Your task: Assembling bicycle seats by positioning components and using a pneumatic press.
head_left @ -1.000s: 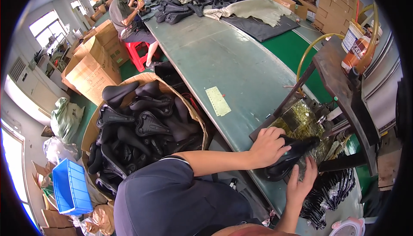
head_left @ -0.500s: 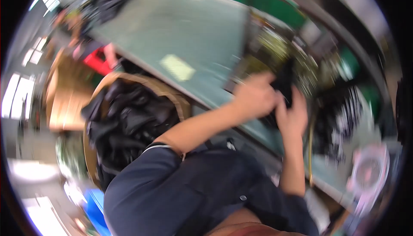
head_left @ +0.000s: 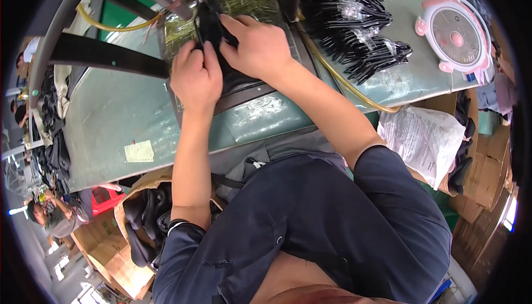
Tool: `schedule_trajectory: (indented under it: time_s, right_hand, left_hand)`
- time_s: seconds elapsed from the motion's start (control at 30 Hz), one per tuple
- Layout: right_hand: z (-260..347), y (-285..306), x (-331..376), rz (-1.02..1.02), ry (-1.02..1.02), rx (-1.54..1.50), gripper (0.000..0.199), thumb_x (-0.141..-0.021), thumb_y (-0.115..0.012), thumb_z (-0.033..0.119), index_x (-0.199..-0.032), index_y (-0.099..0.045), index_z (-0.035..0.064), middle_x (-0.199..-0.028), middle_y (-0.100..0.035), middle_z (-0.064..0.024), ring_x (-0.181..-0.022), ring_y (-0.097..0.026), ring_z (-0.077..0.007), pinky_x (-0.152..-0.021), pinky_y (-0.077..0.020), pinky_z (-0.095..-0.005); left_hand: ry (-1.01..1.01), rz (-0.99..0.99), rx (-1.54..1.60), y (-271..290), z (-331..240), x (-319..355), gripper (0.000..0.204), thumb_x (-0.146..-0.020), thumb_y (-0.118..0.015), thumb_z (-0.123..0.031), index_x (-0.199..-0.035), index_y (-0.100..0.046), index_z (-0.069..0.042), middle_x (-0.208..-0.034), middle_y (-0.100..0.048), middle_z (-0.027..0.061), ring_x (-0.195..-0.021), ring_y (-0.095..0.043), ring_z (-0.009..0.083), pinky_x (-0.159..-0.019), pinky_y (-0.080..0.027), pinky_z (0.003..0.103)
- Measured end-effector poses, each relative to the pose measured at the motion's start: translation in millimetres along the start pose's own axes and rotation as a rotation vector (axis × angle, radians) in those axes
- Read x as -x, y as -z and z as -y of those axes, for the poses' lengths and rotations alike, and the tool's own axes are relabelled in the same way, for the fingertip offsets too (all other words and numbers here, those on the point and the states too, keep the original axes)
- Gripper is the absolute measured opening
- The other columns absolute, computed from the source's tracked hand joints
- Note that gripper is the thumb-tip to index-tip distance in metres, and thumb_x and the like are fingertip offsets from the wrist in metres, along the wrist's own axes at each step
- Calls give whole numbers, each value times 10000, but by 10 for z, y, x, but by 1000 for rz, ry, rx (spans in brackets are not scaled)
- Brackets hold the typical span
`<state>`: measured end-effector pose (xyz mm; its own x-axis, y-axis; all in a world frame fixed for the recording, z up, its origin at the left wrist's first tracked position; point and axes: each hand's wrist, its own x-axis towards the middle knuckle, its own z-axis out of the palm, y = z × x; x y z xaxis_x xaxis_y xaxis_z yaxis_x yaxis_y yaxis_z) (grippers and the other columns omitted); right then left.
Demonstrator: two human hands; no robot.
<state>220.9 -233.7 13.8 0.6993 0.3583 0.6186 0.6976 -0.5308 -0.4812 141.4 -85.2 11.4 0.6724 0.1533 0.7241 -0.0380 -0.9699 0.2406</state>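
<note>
My left hand [head_left: 197, 77] and my right hand [head_left: 257, 46] are side by side under a machine frame, both closed on a black cloth piece [head_left: 208, 22]. The fingers pinch it from either side, and its far end reaches beneath a metal rod [head_left: 176, 6] of the machine. Part of the cloth is hidden by my fingers. Below them lies a dark-framed board [head_left: 238, 101], its surface covered with shiny yellow-green film [head_left: 252, 3]. More black material shows between and under my hands.
Right of the board, several black cloth pieces [head_left: 354, 24] lie in a bundle with clear plastic. A pink-and-white fan [head_left: 456, 35] stands beyond. A yellow hose [head_left: 343, 79] crosses the green table [head_left: 127, 121]. A paper slip [head_left: 139, 151], open cartons [head_left: 113, 251] and a white bag [head_left: 424, 138] are nearer.
My view has swung to the right. Both hands still hold black cloth; the motion blur has gone, and the metal rod now shows directly beside the cloth's far end.
</note>
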Motion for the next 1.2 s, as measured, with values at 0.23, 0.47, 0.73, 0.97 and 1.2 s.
schedule_trajectory:
  time_s: [0.23, 0.47, 0.73, 0.97, 1.2]
  right_hand:
    - [-141, -181, -154, -71, 7, -51, 539, -893, -780, 396, -1306, -707, 57, -1055, -777, -143, -832, -769, -346, -686, -623, -421]
    - [211, 275, -328, 405, -391, -108, 821, -920, -693, 635, -1471, -576, 38, -1354, -676, -303, -1252, -669, -459, -1020, -562, -485]
    - [-297, 41, -58, 340, -296, -616, 579, -1143, -535, 342, -1544, -511, -75, -1454, -654, -247, -1345, -627, -317, -1171, -442, -379]
    - [789, 611, 80, 644, 566, -295, 861, -806, -856, 232, -1563, -509, 15, -1382, -698, -221, -1264, -672, -416, -1146, -482, -410]
    - [1526, -163, 610, 1414, -417, -1113, 576, -921, -801, 133, -1405, -559, -64, -1116, -732, -176, -820, -733, -220, -729, -605, -346]
  left_hand:
    - [-23, -79, 24, -197, 125, -127, 223, -985, -738, -193, -849, -687, -24, -1115, -760, 126, -925, -719, 370, -794, -583, 451]
    - [312, -136, 232, 86, -133, -140, 341, -867, -784, -253, -1099, -674, -30, -993, -700, 200, -937, -689, 418, -821, -566, 502]
    - [388, 133, 334, 200, 186, 55, 440, -714, -762, -184, -1113, -647, -37, -1042, -702, 200, -970, -694, 449, -813, -566, 544]
    - [980, 471, 1173, 1564, 759, 808, 382, -908, -767, -129, -1261, -723, 10, -1180, -751, 101, -1057, -706, 196, -902, -577, 310]
    - [1560, -168, 1296, 2850, 991, 2068, 720, -1122, -425, -591, -1434, -535, 48, -1253, -722, 251, -907, -789, 429, -705, -676, 435]
